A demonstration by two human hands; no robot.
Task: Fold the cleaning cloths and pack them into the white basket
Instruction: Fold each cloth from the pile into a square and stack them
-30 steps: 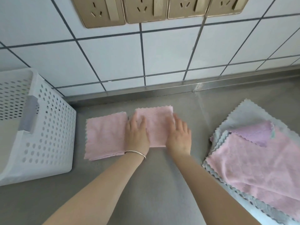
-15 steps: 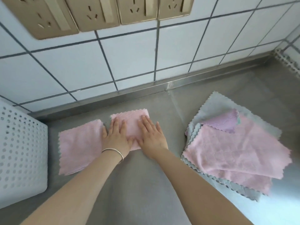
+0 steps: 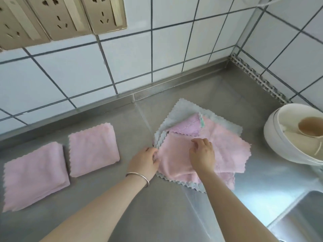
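Note:
Two folded pink cloths lie side by side on the steel counter: one at the far left point(image 3: 35, 173), one to its right point(image 3: 93, 148). Further right is a loose pile of unfolded cloths point(image 3: 225, 149), pink on top, a lilac one and pale grey-blue ones beneath. My left hand point(image 3: 144, 162), with a silver bangle on the wrist, pinches the left edge of the top pink cloth point(image 3: 174, 163). My right hand point(image 3: 201, 154) rests on that same cloth with fingers curled into the fabric. The white basket is out of view.
A white round appliance point(image 3: 279, 142) with a cup inside stands at the right edge. A sink basin point(image 3: 304, 217) opens at the bottom right. The tiled wall with gold sockets point(image 3: 57, 18) runs behind the counter point(image 3: 122, 215), and a corner closes in at the upper right.
Both hands left the second folded pink cloth and moved right to the unfolded pile, taking hold of its top pink cloth. The view swung right, so the basket dropped out of sight.

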